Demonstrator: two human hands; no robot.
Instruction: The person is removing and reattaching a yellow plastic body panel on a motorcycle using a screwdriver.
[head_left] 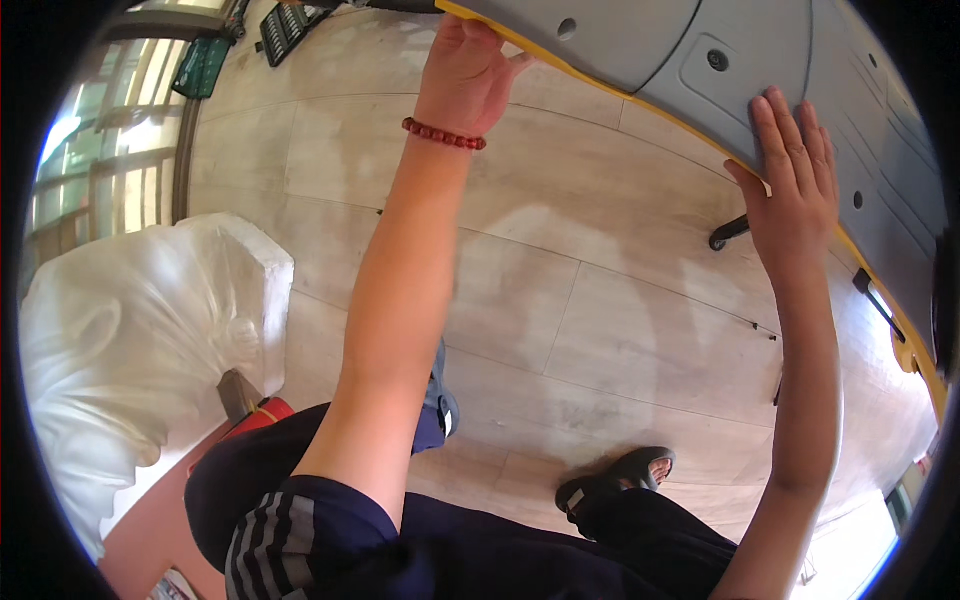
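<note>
A large grey panel with a yellow rim, several holes and a square recess slants across the upper right. My left hand, with a red bead bracelet at the wrist, holds the rim near its upper left end. Its fingers go under the edge and are mostly hidden; the thumb sticks out to the right. Flat on the panel's grey face lies my right hand, fingers stretched out and thumb beside the yellow rim. It grasps nothing.
A black leg with a caster shows below the panel. To the left stands a bulky form under translucent plastic sheeting. An open tool case and a green case lie at the upper left. My sandalled foot is on the plank floor.
</note>
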